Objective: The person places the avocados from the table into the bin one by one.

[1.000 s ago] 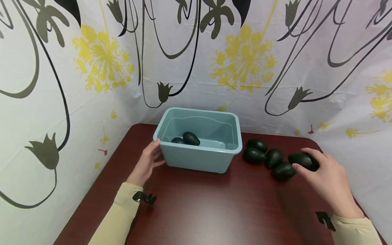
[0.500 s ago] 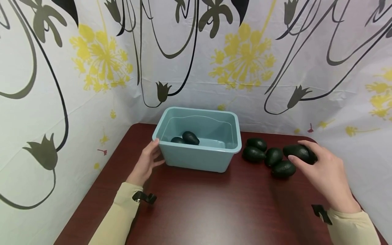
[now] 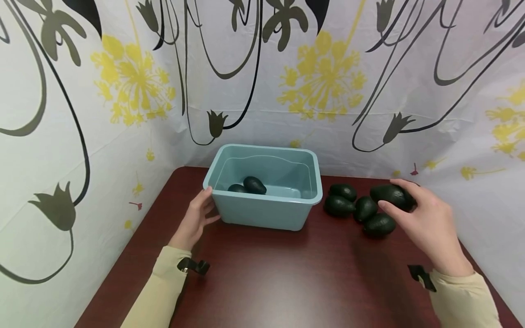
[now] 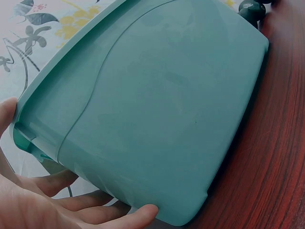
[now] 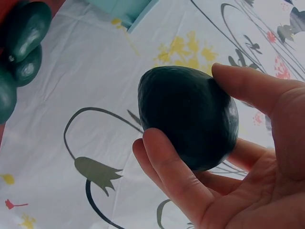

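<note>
My right hand (image 3: 428, 223) holds a dark green avocado (image 3: 391, 195) between thumb and fingers, above the right part of the table. In the right wrist view this avocado (image 5: 190, 114) fills the middle, with the fingers wrapped about its near side. Several more avocados (image 3: 339, 206) lie in a group just left of it. My left hand (image 3: 197, 217) holds the near left corner of a light blue plastic bin (image 3: 262, 212), one digit at the rim. In the left wrist view the other fingers (image 4: 143, 214) lie along its wall. Two avocados (image 3: 254, 185) lie inside at the left.
The bin stands on a dark red wooden table (image 3: 283, 273), near its back edge. A white cloth with a flower print (image 3: 262, 91) hangs behind the table and along its sides. Each wrist wears a small black camera strap (image 3: 193, 265).
My right hand has moved left and slightly up with the avocado, now closer to the group and the bin. The left hand and the bin have stayed in place.
</note>
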Available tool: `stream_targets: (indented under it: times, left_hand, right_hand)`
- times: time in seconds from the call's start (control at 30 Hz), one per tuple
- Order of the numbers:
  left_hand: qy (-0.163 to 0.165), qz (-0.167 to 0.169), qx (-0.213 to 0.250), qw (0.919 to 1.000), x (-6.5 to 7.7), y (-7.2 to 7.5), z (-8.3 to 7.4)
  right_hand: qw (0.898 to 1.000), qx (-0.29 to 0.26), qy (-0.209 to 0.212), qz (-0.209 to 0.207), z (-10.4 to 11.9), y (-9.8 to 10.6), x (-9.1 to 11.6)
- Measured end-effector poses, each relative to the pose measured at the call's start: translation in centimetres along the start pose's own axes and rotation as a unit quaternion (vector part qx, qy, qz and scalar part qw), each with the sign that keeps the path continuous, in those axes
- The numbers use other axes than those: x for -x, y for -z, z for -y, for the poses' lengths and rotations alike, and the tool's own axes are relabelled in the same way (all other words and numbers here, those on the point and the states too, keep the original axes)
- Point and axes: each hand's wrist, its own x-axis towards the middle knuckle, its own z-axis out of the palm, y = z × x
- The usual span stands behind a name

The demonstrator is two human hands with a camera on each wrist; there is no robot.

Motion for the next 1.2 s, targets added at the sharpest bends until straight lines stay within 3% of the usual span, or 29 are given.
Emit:
stream_targets:
  times: [0.6, 1.2]
  left_hand:
    - [-0.017, 0.009, 0.005, 0.9998, 0.2, 0.4, 0.0]
    - [-0.011, 0.004, 0.003, 0.9999, 0.1, 0.2, 0.0]
  right_hand:
    - [0.996, -0.055, 0.062, -0.034, 4.4, -0.3, -2.8]
    - [0.992, -0.062, 0.099, -0.043, 8.5, 0.2, -5.7]
